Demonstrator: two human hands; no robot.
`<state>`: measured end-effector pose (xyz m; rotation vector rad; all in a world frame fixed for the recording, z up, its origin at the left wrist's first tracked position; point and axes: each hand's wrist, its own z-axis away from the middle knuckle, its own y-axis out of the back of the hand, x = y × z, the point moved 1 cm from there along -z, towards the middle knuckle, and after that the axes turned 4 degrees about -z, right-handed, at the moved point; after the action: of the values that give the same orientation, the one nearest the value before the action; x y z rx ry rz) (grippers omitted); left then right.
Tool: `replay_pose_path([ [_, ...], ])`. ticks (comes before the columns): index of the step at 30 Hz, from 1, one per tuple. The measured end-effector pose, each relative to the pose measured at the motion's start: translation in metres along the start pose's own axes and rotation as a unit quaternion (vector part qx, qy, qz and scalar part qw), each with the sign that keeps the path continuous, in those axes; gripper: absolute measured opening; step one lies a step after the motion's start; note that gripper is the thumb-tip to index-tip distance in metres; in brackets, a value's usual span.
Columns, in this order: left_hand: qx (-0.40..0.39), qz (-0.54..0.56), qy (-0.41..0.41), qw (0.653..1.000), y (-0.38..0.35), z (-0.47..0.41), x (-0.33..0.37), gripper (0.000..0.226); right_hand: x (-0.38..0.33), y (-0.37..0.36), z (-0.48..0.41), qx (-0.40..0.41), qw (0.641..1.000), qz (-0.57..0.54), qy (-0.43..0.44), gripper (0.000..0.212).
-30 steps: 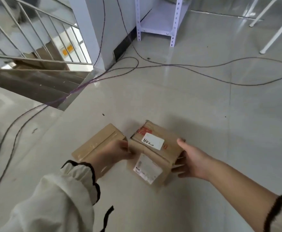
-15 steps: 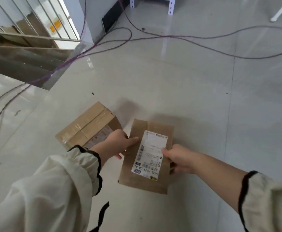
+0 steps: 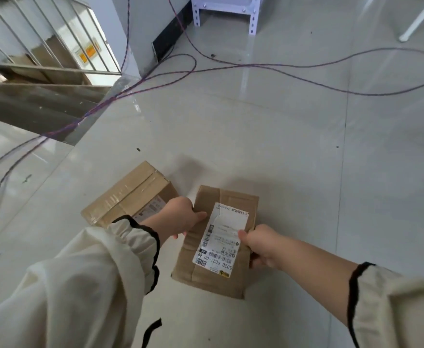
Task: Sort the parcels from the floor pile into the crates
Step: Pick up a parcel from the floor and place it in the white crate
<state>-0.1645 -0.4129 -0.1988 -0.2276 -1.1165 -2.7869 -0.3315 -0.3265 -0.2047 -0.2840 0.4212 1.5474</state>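
Head view.
A: Arm pose?
B: Both arms reach forward and down, in cream sleeves [image 3: 92,272] with black-trimmed cuffs. Left hand [image 3: 180,217] grips the labelled parcel [image 3: 217,243] at its left edge, thumb on top, fingers curled beneath. Right hand [image 3: 261,244] pinches the right edge, thumb on the label.
A: Parcel location?
B: Held between the hands, label face up, over the floor [image 3: 281,159]. Second parcel [image 3: 128,194] lies on the floor just left of it, toward the stairwell edge.
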Motion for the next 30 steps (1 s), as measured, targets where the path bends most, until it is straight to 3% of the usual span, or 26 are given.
replay_pose_path([
  [4,0.102,-0.029,-0.058,0.993,0.001,-0.006,0.014,0.038,0.021,-0.013,0.009,0.003,0.990,-0.136,-0.023,0.026],
  [7,0.118,-0.035,-0.129,0.984,-0.008,-0.008,0.024,0.035,0.038,-0.018,0.023,-0.035,0.982,-0.179,-0.052,0.022],
  [9,0.127,0.025,-0.156,0.979,-0.007,-0.004,0.017,0.035,0.044,-0.007,0.028,-0.027,0.987,-0.143,-0.064,0.037],
  [11,0.146,0.077,-0.119,0.979,0.001,0.002,-0.006,0.043,0.046,0.014,0.028,0.048,0.994,-0.082,-0.047,0.065],
  [13,0.060,0.110,-0.016,0.992,0.008,0.012,-0.042,0.058,0.042,0.036,0.027,0.149,0.988,-0.025,0.038,0.079],
  [15,-0.146,0.155,0.080,0.974,0.011,0.029,-0.068,0.079,0.035,0.049,0.025,0.199,0.965,0.054,0.162,0.076],
  [17,-0.301,0.173,0.100,0.933,0.005,0.042,-0.078,0.093,0.024,0.050,0.022,0.168,0.943,0.134,0.255,0.055],
  [19,-0.358,0.178,0.080,0.913,-0.009,0.047,-0.074,0.083,0.022,0.042,0.020,0.142,0.931,0.176,0.288,0.031],
  [23,-0.284,0.173,0.058,0.941,-0.024,0.043,-0.064,0.053,0.028,0.031,0.020,0.194,0.913,0.229,0.275,0.011],
  [25,-0.226,0.194,0.052,0.953,-0.020,0.040,-0.063,0.052,0.031,0.034,0.023,0.210,0.912,0.254,0.245,0.018],
  [28,-0.100,0.172,0.034,0.979,-0.013,0.032,-0.058,0.053,0.039,0.038,0.026,0.162,0.954,0.182,0.173,0.023],
  [30,-0.011,0.136,0.025,0.990,-0.010,0.028,-0.050,0.049,0.048,0.035,0.030,0.064,0.991,0.071,0.092,0.007],
])
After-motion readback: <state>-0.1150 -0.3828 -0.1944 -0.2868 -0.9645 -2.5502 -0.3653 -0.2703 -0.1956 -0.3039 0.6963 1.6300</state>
